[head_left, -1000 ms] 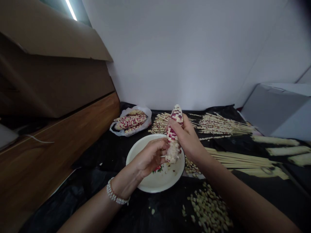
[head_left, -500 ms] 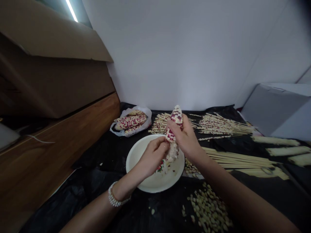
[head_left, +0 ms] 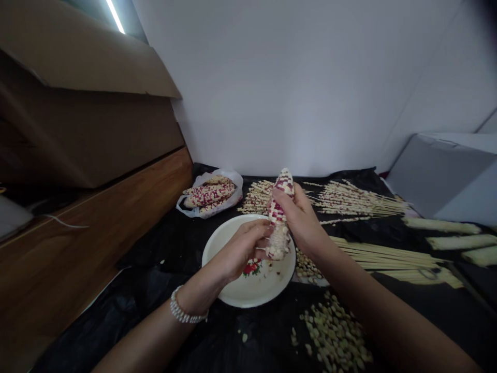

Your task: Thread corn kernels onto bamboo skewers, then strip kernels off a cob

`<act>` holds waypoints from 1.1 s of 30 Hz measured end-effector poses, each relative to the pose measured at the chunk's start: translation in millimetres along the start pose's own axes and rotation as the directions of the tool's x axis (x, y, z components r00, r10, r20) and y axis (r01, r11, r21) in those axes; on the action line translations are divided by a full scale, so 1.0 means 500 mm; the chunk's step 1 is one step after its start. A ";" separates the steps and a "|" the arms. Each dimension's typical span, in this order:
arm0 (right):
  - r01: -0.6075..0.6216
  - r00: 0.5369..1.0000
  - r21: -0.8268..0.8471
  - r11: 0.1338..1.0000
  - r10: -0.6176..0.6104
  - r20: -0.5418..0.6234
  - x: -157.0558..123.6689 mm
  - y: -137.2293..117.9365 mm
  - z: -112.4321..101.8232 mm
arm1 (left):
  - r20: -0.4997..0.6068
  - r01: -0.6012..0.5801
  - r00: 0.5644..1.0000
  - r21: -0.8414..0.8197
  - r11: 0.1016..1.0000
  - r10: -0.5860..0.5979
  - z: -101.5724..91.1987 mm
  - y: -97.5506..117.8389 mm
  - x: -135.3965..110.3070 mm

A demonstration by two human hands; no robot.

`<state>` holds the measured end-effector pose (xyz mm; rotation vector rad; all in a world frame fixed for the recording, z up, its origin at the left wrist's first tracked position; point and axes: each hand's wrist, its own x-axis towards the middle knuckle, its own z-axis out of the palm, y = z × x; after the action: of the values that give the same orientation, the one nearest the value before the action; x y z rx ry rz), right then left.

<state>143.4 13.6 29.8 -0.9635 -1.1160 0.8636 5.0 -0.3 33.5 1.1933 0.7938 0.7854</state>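
Observation:
My right hand (head_left: 302,223) is wrapped round a red-and-white corn cob (head_left: 280,207), holding it nearly upright over a white plate (head_left: 233,292). The cob's lower end is stripped bare and pale. My left hand (head_left: 240,251), with a bead bracelet on its wrist, has its fingers pinched against that lower part of the cob. A few loose kernels and a red flower print show on the plate.
A plastic bag of more cobs (head_left: 209,196) lies behind the plate. Skewers threaded with kernels (head_left: 349,199) and bare bamboo sticks (head_left: 388,256) lie to the right. Loose kernels (head_left: 334,331) sit in front on black sheeting. A wooden edge (head_left: 97,228) runs on the left, a grey box (head_left: 442,176) at right.
My left hand's fingers slid down the cob's lower part and back toward me. The cob tilted slightly, its bare end showing more over the plate.

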 end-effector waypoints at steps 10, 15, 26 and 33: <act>0.034 0.999 -0.045 0.998 -0.033 0.017 -0.006 0.000 0.000 | -0.030 -0.015 0.999 0.121 0.993 0.019 -0.002 -0.012 0.007; 0.073 0.997 -0.133 0.988 -0.076 -0.020 -0.006 -0.003 0.000 | -0.111 -0.248 0.947 0.340 0.907 0.300 -0.002 -0.012 0.010; 0.102 0.995 -0.139 0.985 -0.101 0.013 -0.019 -0.014 0.008 | -0.211 -0.196 0.954 0.102 0.975 0.214 -0.007 -0.025 0.019; -0.001 1.000 0.018 1.000 0.001 -0.007 -0.007 -0.008 0.000 | -0.116 -0.100 0.987 0.108 0.989 0.112 -0.016 -0.016 0.020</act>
<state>143.0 9.0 32.5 -0.9517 -1.0999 0.8695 3.9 10.6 23.3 1.2964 0.8851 0.9214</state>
